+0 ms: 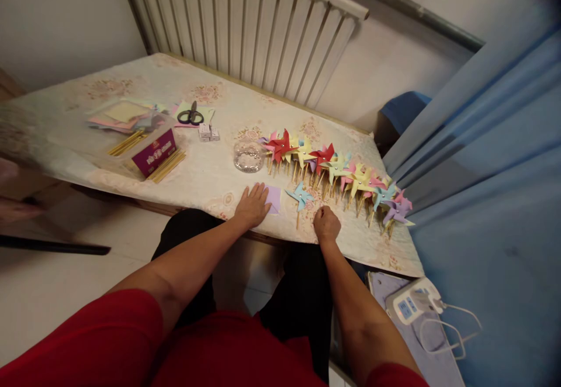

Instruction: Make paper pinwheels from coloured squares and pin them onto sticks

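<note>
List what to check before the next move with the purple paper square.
1. Left hand flat on the purple paper square: ok.
2. Right hand empty: cannot tell, it is closed in a fist.
3. Blue pinwheel clear of the square: ok, it lies beside it.
4. Scissors within easy reach: probably not ok, they lie at the far side of the table.
5. Row of pinwheels clear of both hands: ok.

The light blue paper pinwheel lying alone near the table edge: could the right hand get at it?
Probably yes. The right hand rests just beside the light blue paper pinwheel, with only bare flowered tablecloth between them; nothing blocks the way.
</note>
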Demonstrator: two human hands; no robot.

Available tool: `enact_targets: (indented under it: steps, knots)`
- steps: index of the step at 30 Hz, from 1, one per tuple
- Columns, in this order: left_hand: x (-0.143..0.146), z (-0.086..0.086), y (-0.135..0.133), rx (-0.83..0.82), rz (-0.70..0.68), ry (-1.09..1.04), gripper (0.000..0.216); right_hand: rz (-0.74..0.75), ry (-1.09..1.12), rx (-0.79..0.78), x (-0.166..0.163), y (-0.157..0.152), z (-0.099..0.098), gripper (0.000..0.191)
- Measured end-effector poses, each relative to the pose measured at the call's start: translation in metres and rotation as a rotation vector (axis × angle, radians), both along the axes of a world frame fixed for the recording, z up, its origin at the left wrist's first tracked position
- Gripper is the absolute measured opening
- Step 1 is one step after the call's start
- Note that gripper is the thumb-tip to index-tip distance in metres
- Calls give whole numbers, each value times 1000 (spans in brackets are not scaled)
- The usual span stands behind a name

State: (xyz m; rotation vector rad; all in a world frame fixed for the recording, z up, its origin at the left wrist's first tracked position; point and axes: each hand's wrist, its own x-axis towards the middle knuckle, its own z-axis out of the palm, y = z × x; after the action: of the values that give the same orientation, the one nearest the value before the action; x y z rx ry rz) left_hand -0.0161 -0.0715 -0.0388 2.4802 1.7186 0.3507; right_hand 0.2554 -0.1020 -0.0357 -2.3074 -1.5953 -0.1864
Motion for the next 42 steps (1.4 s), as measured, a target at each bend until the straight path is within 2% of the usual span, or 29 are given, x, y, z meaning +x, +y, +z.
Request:
enact_targets:
  steps: [6, 10, 12, 14, 16, 19, 22, 25, 30, 39, 42]
  knots:
    - [-9, 0, 2, -15, -2, 15, 62, 3, 30, 29, 1, 0, 0, 20]
    - [-9, 0, 2, -1, -1, 17, 62, -20, 45, 71, 3, -4, 5, 28]
    - [-9, -1, 3, 4, 0, 9, 61, 23, 56, 111, -2, -7, 8, 32]
    - [-8, -2, 3, 5, 2, -2, 60, 189, 84, 171, -16, -11, 8, 35]
    - [-8, -1, 3, 7, 3, -11, 59, 449, 121, 223, -39, -13, 5, 40]
    - [-8, 0, 2, 7, 1, -13, 60, 764, 118, 212, -79, -15, -1, 45]
    - [-9, 2, 1, 4, -11, -4, 60, 912, 70, 109, -110, -13, -6, 49]
    - [-9, 3, 0, -2, -18, 3, 60, 921, 28, 16, -123, -10, -8, 61]
    - [-9, 1, 1, 13, -19, -10, 59, 890, -16, -61, -124, -9, -8, 62]
    - [-20, -3, 2, 29, -62, -32, 58, 869, -85, -56, -127, -9, -11, 64]
    - [-29, -4, 4, 37, -14, -78, 59, 865, -108, -48, -127, -9, -12, 63]
